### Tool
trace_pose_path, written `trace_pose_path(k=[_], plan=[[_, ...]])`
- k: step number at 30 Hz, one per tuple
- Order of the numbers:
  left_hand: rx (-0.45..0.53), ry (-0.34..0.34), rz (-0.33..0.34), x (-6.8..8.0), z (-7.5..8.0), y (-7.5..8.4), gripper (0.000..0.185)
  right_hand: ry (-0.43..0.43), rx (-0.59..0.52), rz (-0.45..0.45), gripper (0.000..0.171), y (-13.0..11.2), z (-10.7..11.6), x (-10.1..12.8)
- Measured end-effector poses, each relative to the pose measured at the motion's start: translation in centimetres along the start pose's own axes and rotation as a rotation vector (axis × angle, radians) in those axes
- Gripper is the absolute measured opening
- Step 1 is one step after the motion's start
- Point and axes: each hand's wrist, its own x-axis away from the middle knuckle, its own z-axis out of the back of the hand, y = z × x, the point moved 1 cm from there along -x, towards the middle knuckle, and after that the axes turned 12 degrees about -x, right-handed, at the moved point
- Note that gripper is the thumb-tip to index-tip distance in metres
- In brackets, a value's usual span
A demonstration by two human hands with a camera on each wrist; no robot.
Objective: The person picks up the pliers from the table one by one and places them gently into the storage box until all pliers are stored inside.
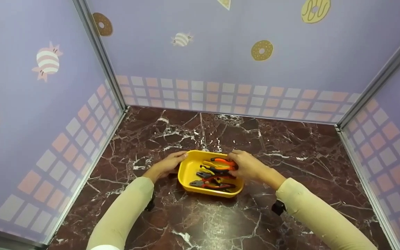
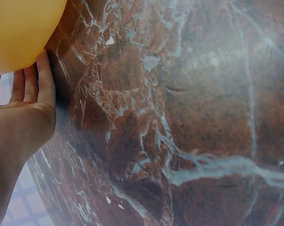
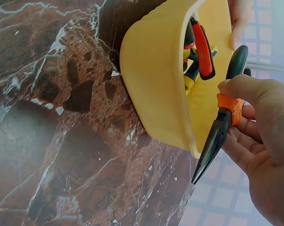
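A yellow tray (image 1: 186, 172) sits in the middle of the dark marble table and holds several pliers. My left hand (image 1: 176, 159) lies with straight fingers against the tray's left wall; the left wrist view shows the fingers (image 2: 44, 77) touching the yellow tray (image 2: 19, 33). My right hand (image 1: 239, 166) is at the tray's right rim and grips the long-nose pliers (image 3: 216, 136) at their orange collar, the black tip pointing down outside the rim. Red-handled pliers (image 3: 201, 47) and yellow-handled pliers (image 1: 209, 164) lie inside the tray (image 3: 156, 84).
The marble tabletop (image 1: 221, 222) is enclosed by purple patterned walls on the left (image 1: 47, 121), back (image 1: 238, 69) and right (image 1: 394, 146). Metal corner posts (image 1: 99, 55) stand at the back corners. Bare marble surrounds the tray on all sides.
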Motion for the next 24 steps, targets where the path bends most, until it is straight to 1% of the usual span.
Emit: trace_pose_path(k=[7,14,24], plan=[[0.019,0.003,0.005,0.2,-0.1,0.1,0.050,-0.010,0.012,0.012,0.038,-0.2,-0.6,-0.7],[0.031,-0.001,0.013,0.3,-0.1,0.3,0.050,-0.016,-0.006,0.018,0.042,-0.3,-1.4,-1.1],[0.033,0.001,0.005,0.3,-0.1,0.1,0.051,-0.018,0.001,0.020,0.039,-0.3,-2.5,-2.0]])
